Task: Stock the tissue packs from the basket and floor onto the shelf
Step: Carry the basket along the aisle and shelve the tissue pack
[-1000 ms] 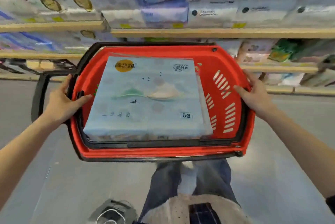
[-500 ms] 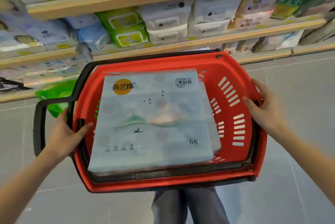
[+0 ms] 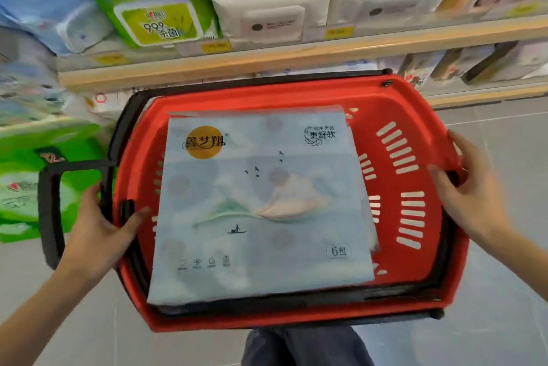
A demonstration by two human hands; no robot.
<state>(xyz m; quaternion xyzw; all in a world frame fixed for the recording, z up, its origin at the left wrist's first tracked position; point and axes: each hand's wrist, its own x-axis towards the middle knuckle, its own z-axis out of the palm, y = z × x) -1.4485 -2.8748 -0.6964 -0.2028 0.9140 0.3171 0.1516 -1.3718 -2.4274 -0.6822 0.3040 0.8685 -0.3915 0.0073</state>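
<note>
A red shopping basket [image 3: 415,309] with black handles is held in front of me, close to the floor. A large pale-blue tissue pack [image 3: 261,205] with a gold round logo lies flat on top inside it; more packs seem to lie beneath. My left hand [image 3: 98,226] grips the basket's left rim by the black handle. On the right rim sits my right hand [image 3: 471,196], fingers curled over the edge. The wooden shelf [image 3: 267,60] runs just behind the basket, stocked with tissue and wipe packs.
Green wipe packs [image 3: 157,9] and white tissue packs [image 3: 267,0] fill the shelf above. Green packs [image 3: 35,181] stand low at the left beside the basket. A lower shelf edge [image 3: 486,95] runs at the right. Grey tiled floor [image 3: 504,306] lies below; my legs show under the basket.
The basket has come down and closer to the lower shelves, with both hands still on its rims. The view has dropped from upper shelf levels to the lowest ones.
</note>
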